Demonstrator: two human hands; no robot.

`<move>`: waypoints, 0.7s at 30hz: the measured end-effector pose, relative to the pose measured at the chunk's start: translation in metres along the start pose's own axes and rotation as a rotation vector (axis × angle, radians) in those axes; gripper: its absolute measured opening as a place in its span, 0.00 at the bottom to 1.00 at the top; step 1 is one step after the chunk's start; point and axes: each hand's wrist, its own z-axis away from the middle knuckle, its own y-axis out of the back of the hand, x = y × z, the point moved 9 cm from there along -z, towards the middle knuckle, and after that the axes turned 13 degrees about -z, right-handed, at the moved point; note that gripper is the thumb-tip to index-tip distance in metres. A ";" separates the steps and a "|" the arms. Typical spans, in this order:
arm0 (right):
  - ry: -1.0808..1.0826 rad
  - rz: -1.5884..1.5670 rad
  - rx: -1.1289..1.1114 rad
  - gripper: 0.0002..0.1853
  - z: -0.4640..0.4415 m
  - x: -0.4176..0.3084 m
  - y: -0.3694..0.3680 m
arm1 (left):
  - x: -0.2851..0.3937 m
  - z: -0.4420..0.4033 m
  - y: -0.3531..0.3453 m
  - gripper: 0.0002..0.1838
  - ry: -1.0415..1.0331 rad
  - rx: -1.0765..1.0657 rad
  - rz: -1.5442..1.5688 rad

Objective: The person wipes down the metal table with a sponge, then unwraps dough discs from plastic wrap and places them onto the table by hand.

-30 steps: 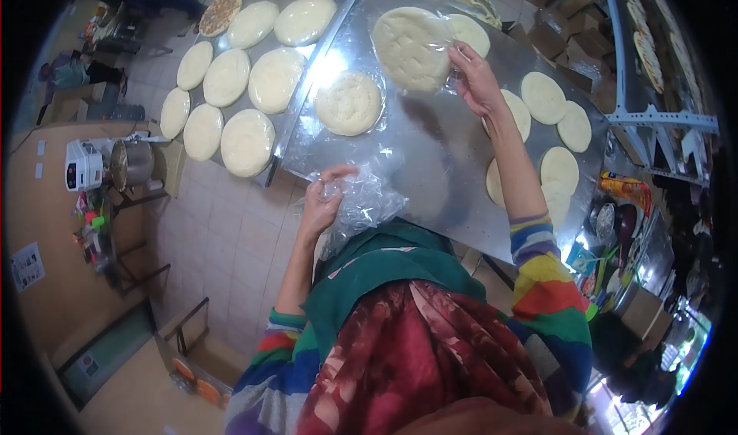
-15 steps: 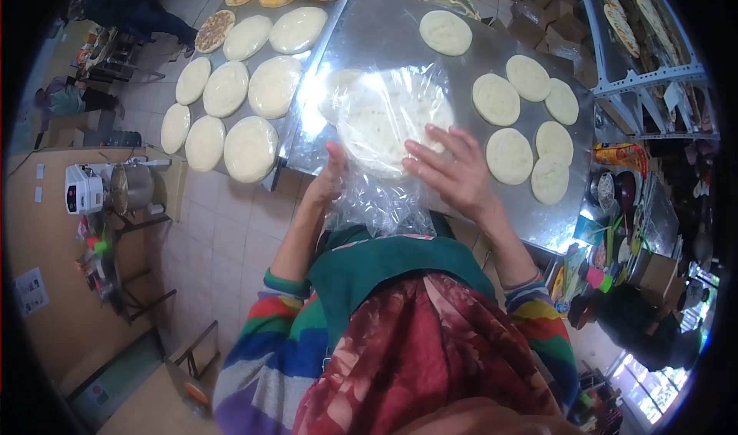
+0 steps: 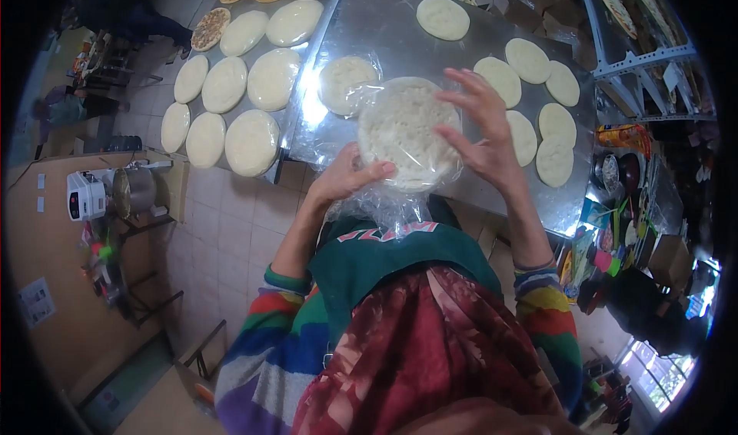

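Note:
A pale round dough base (image 3: 407,131) with small dimples is at the front edge of the metal table, covered in clear plastic film (image 3: 396,208) that hangs crumpled below it. My left hand (image 3: 352,175) grips its lower left edge, thumb on top; its other fingers are partly hidden beneath. Beside the upper right edge, my right hand (image 3: 484,123) has its fingers spread, the thumb close to the film. Whether it touches the film I cannot tell. Another dough base (image 3: 348,85) lies just behind on the left, with film around it.
Several dough bases (image 3: 526,60) lie on the right of the metal table (image 3: 384,20). Film-covered ones (image 3: 224,85) fill the surface to the left. A metal rack (image 3: 646,64) stands far right; a mixer with a steel bowl (image 3: 132,189) is at left.
The dough base has come nearer to me and tilted up, uncovering the one behind it. My left hand now grips its edge; my right hand has lifted off its surface with fingers spread.

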 end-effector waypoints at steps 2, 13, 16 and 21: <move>0.051 0.065 -0.060 0.17 -0.002 -0.007 -0.019 | 0.005 0.001 -0.005 0.29 -0.017 -0.025 -0.069; 0.117 0.157 -0.072 0.09 0.004 -0.004 -0.040 | 0.024 0.001 -0.009 0.20 -0.061 -0.085 -0.507; 0.154 0.257 -0.092 0.09 0.006 -0.005 -0.045 | 0.025 0.000 -0.010 0.19 -0.081 -0.075 -0.575; 0.117 0.384 -0.092 0.09 0.008 0.000 -0.048 | 0.023 -0.003 -0.011 0.20 -0.029 -0.097 -0.437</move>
